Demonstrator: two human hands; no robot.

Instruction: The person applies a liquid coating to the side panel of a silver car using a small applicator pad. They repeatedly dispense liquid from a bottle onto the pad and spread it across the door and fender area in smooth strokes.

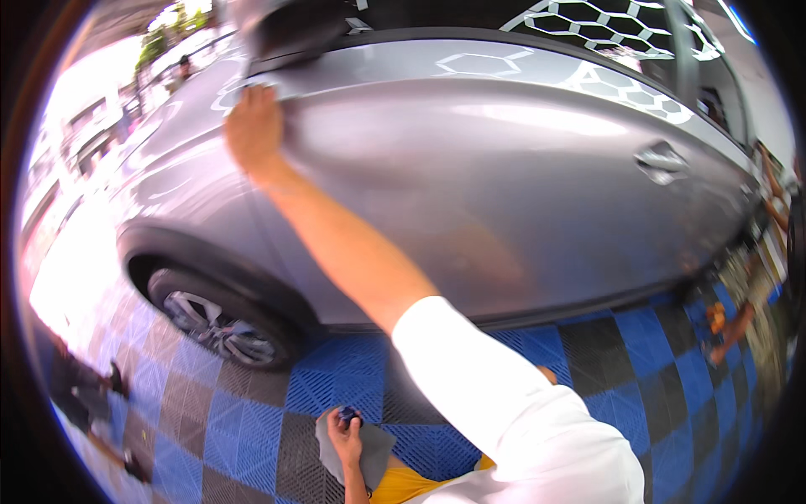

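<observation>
My right hand reaches across to the upper front corner of a silver-grey car door, just below the side mirror. Its fingers are bent and pressed together against the panel; whatever they hold is hidden and blurred. Low in front of me, my left hand is closed round a small dark blue, rounded object, perhaps a little bottle or its cap. A grey cloth hangs at the same hand, partly behind the fingers.
The front wheel sits under a black arch at left. A chrome door handle is at right. Blue and black grid tiles cover the floor. Other people stand at the far left and right edge.
</observation>
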